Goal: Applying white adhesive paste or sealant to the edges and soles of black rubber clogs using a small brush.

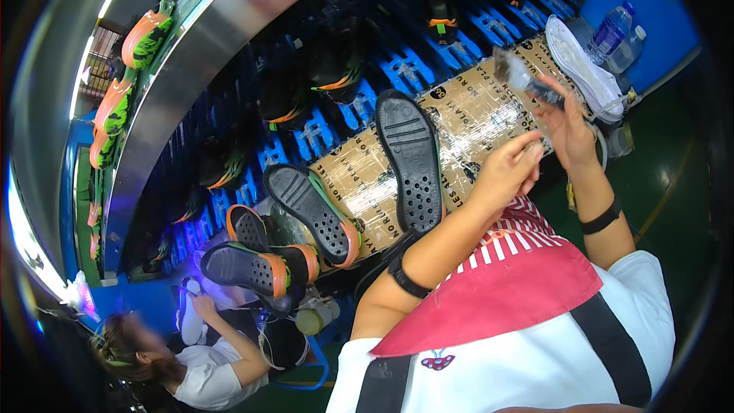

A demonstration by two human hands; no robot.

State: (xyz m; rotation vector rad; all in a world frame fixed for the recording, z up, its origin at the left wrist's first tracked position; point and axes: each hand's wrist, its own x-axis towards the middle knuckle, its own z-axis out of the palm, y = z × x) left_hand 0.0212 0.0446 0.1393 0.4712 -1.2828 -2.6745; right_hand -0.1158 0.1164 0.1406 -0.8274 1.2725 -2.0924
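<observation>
My right hand (567, 122) is closed around the dark handle of a brush (527, 80), its bristle end pointing up and left, somewhat blurred. Just left of it, my left hand (514, 168) has its fingers curled together; whether anything is between them is hidden. Below both hands runs a ledge covered in taped brown cardboard (482, 103). A black shoe sole (409, 157) lies on it, bottom side up, to the left of my hands. Further left is another black sole (310, 210) with orange and green edges.
More orange-edged soles (245, 268) pile up at the ledge's left end. Behind the ledge, a rack with blue holders (405, 73) carries shoes. A white shoe-shaped piece (577, 69) and two bottles (612, 30) stand far right. At lower left a co-worker (206, 367) handles a white shoe part.
</observation>
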